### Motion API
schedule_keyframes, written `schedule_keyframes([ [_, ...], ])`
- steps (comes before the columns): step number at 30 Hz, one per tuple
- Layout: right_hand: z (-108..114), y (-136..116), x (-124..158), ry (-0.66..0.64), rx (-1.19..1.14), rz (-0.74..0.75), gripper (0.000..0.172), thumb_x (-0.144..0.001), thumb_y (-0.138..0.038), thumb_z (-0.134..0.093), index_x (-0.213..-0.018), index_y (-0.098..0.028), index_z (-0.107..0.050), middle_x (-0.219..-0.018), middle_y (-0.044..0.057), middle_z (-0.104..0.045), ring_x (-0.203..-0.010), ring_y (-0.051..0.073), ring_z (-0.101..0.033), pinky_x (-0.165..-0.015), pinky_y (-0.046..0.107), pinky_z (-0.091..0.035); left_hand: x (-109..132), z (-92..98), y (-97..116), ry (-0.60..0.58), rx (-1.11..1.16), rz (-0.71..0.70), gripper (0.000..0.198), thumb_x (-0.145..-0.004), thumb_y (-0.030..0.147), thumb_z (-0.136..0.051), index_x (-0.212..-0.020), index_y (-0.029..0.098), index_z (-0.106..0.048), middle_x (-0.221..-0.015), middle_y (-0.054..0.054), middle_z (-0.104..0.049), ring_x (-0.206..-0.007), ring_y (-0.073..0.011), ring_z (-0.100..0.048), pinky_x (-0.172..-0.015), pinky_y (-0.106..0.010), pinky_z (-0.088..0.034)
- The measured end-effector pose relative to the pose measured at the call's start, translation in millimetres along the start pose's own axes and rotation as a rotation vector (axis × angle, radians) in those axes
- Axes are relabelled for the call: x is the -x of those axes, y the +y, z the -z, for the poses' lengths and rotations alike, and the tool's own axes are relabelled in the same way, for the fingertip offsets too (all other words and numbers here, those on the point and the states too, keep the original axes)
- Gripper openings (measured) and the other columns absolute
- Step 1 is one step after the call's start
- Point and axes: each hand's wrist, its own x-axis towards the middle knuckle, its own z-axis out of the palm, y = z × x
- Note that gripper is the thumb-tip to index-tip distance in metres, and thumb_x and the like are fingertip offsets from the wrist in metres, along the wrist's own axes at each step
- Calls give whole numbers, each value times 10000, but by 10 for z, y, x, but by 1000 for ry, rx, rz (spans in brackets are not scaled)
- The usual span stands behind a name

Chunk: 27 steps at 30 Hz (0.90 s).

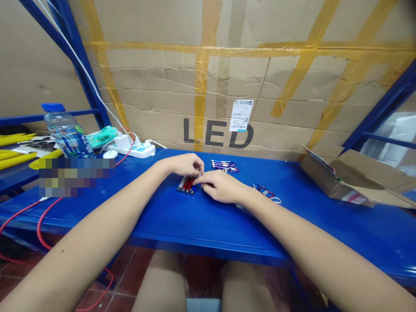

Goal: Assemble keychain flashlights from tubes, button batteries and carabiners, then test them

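My left hand [187,164] is over the far end of a row of slim metal tubes [186,185], with thumb and fingertips pinched together. My right hand [218,185] meets it from the right, its fingers closed and their tips next to the left fingertips. What the fingers hold is too small and too covered to make out. The tubes lie side by side in silver, red and blue, dark ends toward me. Beyond my right hand lies a group of blue and purple tubes with clips [224,165]. Several loose carabiners [267,192] in blue, red and silver rest beyond my right forearm.
An open cardboard box [338,177] stands on the right of the blue table [201,225]. At left are a power strip [139,149], a plastic bottle [66,132] and red cables [40,225]. A large taped carton [156,86] rises behind the table.
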Motion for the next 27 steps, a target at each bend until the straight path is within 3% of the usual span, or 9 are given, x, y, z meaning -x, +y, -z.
schedule_keyframes([
  [8, 95, -105, 20, -5, 113, -126, 173, -889, -178, -498, -873, -177, -671, -835, 65, -705, -742, 180, -618, -682, 278, -410, -42, -80, 61, 56, 34, -20, 133, -724, 230, -598, -787, 206, -713, -765, 2, -714, -680, -142, -604, -629, -246, -414],
  [15, 108, -138, 42, -49, 96, -147, 176, -914, -325, -540, -902, -201, -663, -776, 48, -668, -696, 172, -583, -635, 273, -359, -53, -101, 80, 54, 78, -18, 166, -716, 184, -586, -809, 211, -722, -782, 0, -721, -710, -152, -623, -636, -246, -425],
  [21, 382, -17, 153, -234, -73, -258, 71, -755, -154, -592, -802, -203, -611, -729, 0, -625, -600, 126, -529, -532, 242, -332, -59, -120, 140, 57, 43, -51, 123, -745, 203, -617, -811, 203, -720, -768, 4, -705, -676, -134, -593, -612, -237, -410],
  [25, 605, 235, 370, 5, -202, -407, 188, -733, -165, -599, -903, -204, -529, -763, -10, -605, -642, 131, -524, -548, 236, -388, -57, -163, 237, 45, 68, -96, 115, -760, 188, -609, -804, 203, -714, -814, -9, -726, -733, -147, -629, -665, -248, -449],
  [27, 653, 370, 487, 64, -305, -470, 302, -765, -186, -591, -1054, -200, -502, -759, -15, -618, -646, 140, -553, -575, 248, -420, -69, -201, 287, 66, 83, -112, 113, -772, 188, -606, -803, 201, -713, -834, -16, -731, -764, -154, -644, -694, -254, -467],
])
